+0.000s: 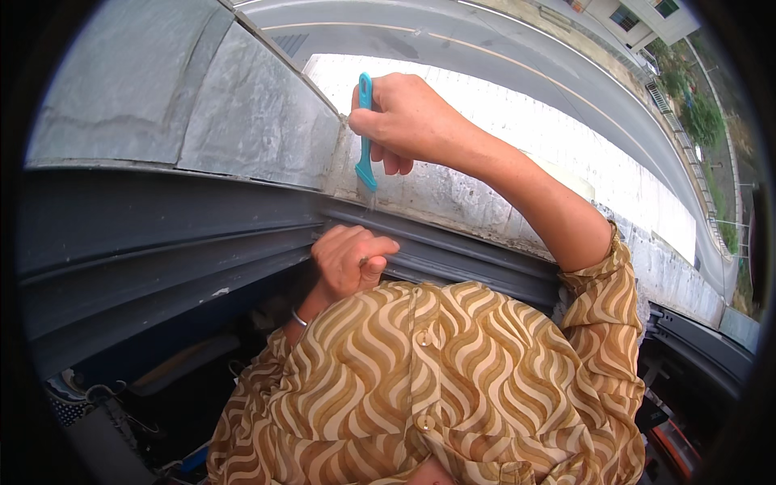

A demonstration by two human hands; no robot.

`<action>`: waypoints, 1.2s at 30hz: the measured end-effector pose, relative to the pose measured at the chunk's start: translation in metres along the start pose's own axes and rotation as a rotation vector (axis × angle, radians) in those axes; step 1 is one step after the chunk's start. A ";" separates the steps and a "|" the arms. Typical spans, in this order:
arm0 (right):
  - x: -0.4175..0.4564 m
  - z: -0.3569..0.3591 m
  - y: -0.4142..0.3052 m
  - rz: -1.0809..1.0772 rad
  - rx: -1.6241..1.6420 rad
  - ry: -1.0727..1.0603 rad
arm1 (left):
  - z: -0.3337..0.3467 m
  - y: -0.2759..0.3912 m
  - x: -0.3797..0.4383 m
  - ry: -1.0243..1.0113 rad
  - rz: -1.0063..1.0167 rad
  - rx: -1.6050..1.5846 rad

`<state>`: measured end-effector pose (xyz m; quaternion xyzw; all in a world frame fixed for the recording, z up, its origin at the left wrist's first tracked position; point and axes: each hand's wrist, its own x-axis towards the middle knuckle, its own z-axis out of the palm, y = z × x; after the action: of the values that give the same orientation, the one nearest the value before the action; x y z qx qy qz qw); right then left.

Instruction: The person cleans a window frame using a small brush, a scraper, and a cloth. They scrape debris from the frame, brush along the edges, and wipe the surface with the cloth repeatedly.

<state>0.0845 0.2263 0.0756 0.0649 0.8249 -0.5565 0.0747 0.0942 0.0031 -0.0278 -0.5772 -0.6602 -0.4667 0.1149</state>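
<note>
My right hand (403, 118) grips a teal plastic brush (365, 148) by its handle, above the corner of a dark metal window frame (473, 245). The tool's angled head points down towards the frame, and thin, pale bristles show faintly below it. Nearer to my body, my left hand (347, 257) is curled at the inner side of the frame corner. A tiny greyish spot shows between its thumb and forefinger; whether it is something held is unclear. A metal bangle (298, 317) circles the left wrist.
Grey, stained slabs (254, 115) lie outside the frame at left. Beyond the pale ledge (442, 191), a white ribbed roof (515, 115) and a curved road (485, 36) lie far below. Dark indoor clutter, partly hidden, includes an orange-edged object (673, 448) at lower right.
</note>
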 end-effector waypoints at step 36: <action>-0.056 -0.008 -0.006 -0.266 -0.560 0.333 | 0.007 0.003 -0.008 0.025 -0.058 -0.008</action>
<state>0.1375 0.2298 0.0944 0.0239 0.9476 -0.2955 -0.1189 0.1019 0.0021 -0.0358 -0.5524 -0.6732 -0.4796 0.1075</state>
